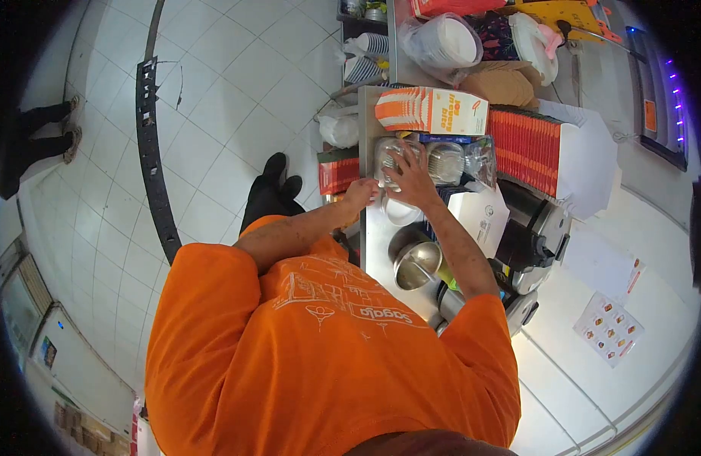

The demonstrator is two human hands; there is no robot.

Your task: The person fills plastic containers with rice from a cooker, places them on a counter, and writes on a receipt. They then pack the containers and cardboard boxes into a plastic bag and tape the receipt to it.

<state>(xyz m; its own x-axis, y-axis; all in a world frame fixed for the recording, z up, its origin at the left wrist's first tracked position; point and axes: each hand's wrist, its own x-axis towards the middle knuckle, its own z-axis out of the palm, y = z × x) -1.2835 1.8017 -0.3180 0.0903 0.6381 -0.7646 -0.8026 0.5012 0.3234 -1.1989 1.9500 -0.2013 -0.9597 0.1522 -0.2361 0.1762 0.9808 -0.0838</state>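
Note:
Spread fingers of my right hand [411, 176] lie over a clear plastic container [387, 156] on the steel counter [375, 251]. At the counter's edge, my left hand [359, 194] is beside the container's near corner, its fingers bent together; whatever they hold is too small to make out. A second clear ridged container [446, 163] sits just right of the first. Below my right hand is a white round container [401, 211]. Orange and white printed cartons [457, 112] stand in a row above the containers.
A metal bowl [417, 264] with a utensil sits nearer my body. Red folded boxes [525, 150] and black-and-silver appliances [533, 235] line the right side. Bagged white tubs [449, 42] are at the top. Another person's legs [46, 129] show at far left.

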